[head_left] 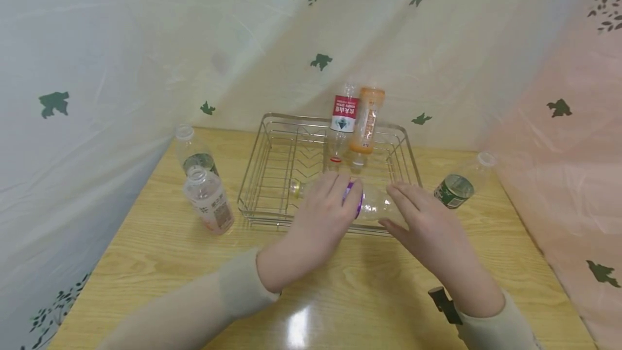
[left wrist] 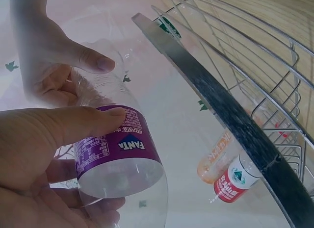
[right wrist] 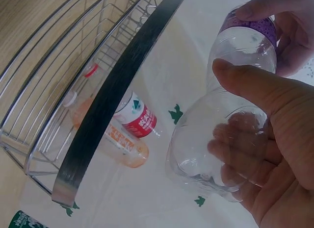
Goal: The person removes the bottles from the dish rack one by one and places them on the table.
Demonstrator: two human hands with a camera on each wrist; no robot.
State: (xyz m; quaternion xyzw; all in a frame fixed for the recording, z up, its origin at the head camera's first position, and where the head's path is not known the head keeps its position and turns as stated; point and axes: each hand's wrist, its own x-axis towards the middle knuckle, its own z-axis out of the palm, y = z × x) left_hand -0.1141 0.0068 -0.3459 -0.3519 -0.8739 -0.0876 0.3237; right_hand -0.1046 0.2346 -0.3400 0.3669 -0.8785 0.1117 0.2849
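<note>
Both hands hold a clear plastic Fanta bottle [head_left: 375, 203] with a purple label and a yellowish neck. It lies sideways over the front of a wire dish rack [head_left: 257, 161]. My left hand [head_left: 323, 212] grips it round the label; in the left wrist view the thumb crosses the label [left wrist: 120, 142]. At the base end my right hand [head_left: 425, 226] holds the bare, dented plastic, its curled fingers showing through the bottle in the right wrist view. Behind the hands, a red-and-white-labelled bottle [head_left: 344, 115] and an orange-labelled bottle [head_left: 367, 123] lean neck-down in the rack.
Left of the rack stand a bottle with a pale printed label [head_left: 214, 207] and a green-labelled bottle [head_left: 199, 162]. Another green-labelled bottle [head_left: 454, 190] is at the right, beyond my right hand. A patterned curtain [head_left: 160, 69] hangs behind the wooden table [head_left: 194, 285].
</note>
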